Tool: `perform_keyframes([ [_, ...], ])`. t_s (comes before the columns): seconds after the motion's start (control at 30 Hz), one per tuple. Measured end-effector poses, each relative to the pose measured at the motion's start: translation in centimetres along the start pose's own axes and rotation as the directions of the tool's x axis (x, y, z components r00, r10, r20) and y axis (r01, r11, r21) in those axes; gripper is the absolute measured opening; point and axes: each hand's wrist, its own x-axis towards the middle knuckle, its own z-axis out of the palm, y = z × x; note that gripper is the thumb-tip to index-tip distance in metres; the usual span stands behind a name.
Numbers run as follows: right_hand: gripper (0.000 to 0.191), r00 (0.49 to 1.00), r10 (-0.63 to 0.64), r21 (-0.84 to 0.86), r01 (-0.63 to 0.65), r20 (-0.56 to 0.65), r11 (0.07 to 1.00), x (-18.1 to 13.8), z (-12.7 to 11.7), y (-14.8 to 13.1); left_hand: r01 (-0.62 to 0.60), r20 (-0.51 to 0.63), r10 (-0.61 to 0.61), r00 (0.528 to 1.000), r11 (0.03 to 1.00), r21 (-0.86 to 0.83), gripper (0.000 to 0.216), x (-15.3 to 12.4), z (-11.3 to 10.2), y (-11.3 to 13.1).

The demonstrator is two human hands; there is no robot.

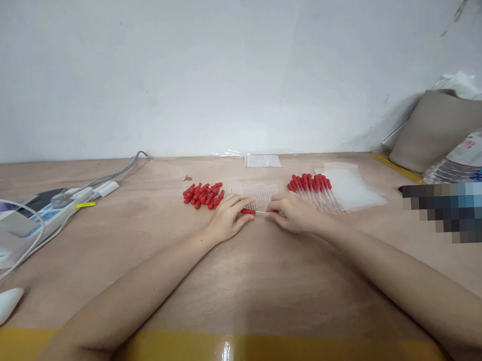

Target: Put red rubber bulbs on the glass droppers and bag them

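Wooden table (245, 286): left hand (227, 221), right hand (292, 213) pinch red-capped dropper (253, 212).

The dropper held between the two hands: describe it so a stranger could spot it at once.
On the wooden table the left hand and right hand nearly meet. The dropper spans the gap between them, red bulb toward the left hand. Unlike the loose red bulbs, clear tubes and finished droppers behind, it alone is held.

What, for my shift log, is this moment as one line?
left hand: pinches red bulb | right hand: pinches clear tube | nearby: loose bulbs, assembled droppers
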Motion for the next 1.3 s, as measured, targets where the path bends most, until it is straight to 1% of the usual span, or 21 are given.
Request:
perform_keyframes([
  [0.03, 0.024, 0.998, 0.067, 0.006, -0.067, -0.005, 0.998, 0.0, -0.4, 0.4, 0.013, -0.012, -0.013, 1.0, 1.0, 0.023, 0.037, -0.1, -0.1, 0.0],
  [0.07, 0.025, 0.987, 0.161, 0.007, -0.161, -0.026, 0.987, 0.0, -0.7, 0.9, 0.032, -0.023, -0.031, 0.999, 0.999, 0.043, 0.041, -0.1, -0.1, -0.1],
  [0.1, 0.027, 0.961, 0.269, 0.002, -0.269, -0.06, 0.963, 0.0, -1.1, 1.6, 0.052, -0.03, -0.05, 0.998, 0.997, 0.057, 0.042, -0.2, -0.2, -0.2],
  [0.13, 0.029, 0.919, 0.379, -0.008, -0.382, -0.109, 0.924, -0.1, -1.6, 2.5, 0.066, -0.032, -0.064, 0.997, 0.996, 0.066, 0.042, -0.3, -0.2, -0.2],
  [0.2, 0.033, 0.8, 0.556, -0.055, -0.58, -0.223, 0.813, -0.4, -2.4, 4.5, 0.081, -0.023, -0.079, 0.997, 0.994, 0.072, 0.039, -0.5, -0.3, -0.3],
  [0.23, 0.033, 0.745, 0.605, -0.091, -0.649, -0.282, 0.756, -0.6, -2.8, 5.5, 0.083, -0.015, -0.082, 0.997, 0.994, 0.071, 0.038, -0.5, -0.3, -0.3],
  [0.27, 0.033, 0.706, 0.633, -0.125, -0.693, -0.317, 0.71, -0.8, -3.1, 6.4, 0.083, -0.007, -0.083, 0.997, 0.994, 0.071, 0.037, -0.5, -0.2, -0.4],
  [0.3, 0.033, 0.679, 0.655, -0.147, -0.723, -0.331, 0.675, -1.0, -3.4, 7.1, 0.083, -0.002, -0.083, 0.997, 0.994, 0.071, 0.036, -0.5, -0.2, -0.4],
  [0.33, 0.032, 0.668, 0.668, -0.162, -0.736, -0.328, 0.657, -1.2, -3.6, 7.6, 0.083, 0.001, -0.083, 0.997, 0.994, 0.071, 0.035, -0.5, -0.2, -0.4],
  [0.4, 0.032, 0.675, 0.68, -0.17, -0.734, -0.285, 0.657, -1.4, -3.5, 8.1, 0.084, 0.005, -0.084, 0.996, 0.994, 0.073, 0.033, -0.5, -0.2, -0.4],
  [0.47, 0.032, 0.691, 0.682, -0.164, -0.722, -0.24, 0.673, -1.3, -3.1, 7.8, 0.083, 0.007, -0.084, 0.996, 0.994, 0.074, 0.032, -0.4, -0.1, -0.4],
  [0.5, 0.031, 0.69, 0.688, -0.161, -0.723, -0.226, 0.672, -1.2, -2.8, 7.6, 0.083, 0.006, -0.084, 0.996, 0.994, 0.074, 0.032, -0.5, -0.1, -0.5],
  [0.63, 0.025, 0.653, 0.738, -0.152, -0.757, -0.166, 0.635, -1.0, -1.8, 6.7, 0.084, 0.002, -0.085, 0.996, 0.994, 0.075, 0.029, -0.5, 0.0, -0.5],
  [0.77, 0.028, 0.612, 0.787, -0.153, -0.787, -0.079, 0.597, -1.0, -1.7, 6.8, 0.078, 0.0, -0.078, 0.997, 0.994, 0.078, 0.028, -0.5, 0.0, -0.6],
  [0.83, 0.031, 0.606, 0.794, -0.157, -0.79, -0.05, 0.593, -1.1, -1.9, 6.9, 0.093, -0.011, -0.092, 0.996, 0.99, 0.107, 0.028, -0.5, 0.0, -0.5],
  [0.93, 0.035, 0.615, 0.786, -0.173, -0.783, -0.071, 0.597, -1.0, -2.1, 6.5, 0.173, -0.06, -0.164, 0.985, 0.964, 0.201, 0.029, -0.4, -0.2, -0.3],
  [1.0, 0.036, 0.64, 0.76, -0.164, -0.766, -0.112, 0.621, -0.9, -1.9, 5.9, 0.268, -0.12, -0.243, 0.963, 0.923, 0.276, 0.028, -0.3, -0.3, -0.3],
  [1.07, 0.037, 0.679, 0.72, -0.134, -0.734, -0.145, 0.666, -0.5, -1.3, 5.1, 0.371, -0.187, -0.324, 0.927, 0.863, 0.344, 0.026, -0.1, -0.5, -0.5],
  [1.13, 0.037, 0.705, 0.691, -0.099, -0.708, -0.157, 0.699, -0.1, -0.6, 4.4, 0.459, -0.241, -0.392, 0.888, 0.794, 0.398, 0.025, 0.1, -0.9, -1.0],
  [1.2, 0.036, 0.715, 0.684, -0.068, -0.697, -0.144, 0.714, 0.4, 0.3, 3.8, 0.527, -0.276, -0.449, 0.85, 0.731, 0.434, 0.024, 0.4, -1.5, -1.8],
  [1.3, 0.035, 0.701, 0.707, -0.041, -0.712, -0.094, 0.701, 1.0, 1.1, 3.4, 0.612, -0.309, -0.529, 0.79, 0.655, 0.444, 0.023, 0.8, -3.0, -3.6],
])
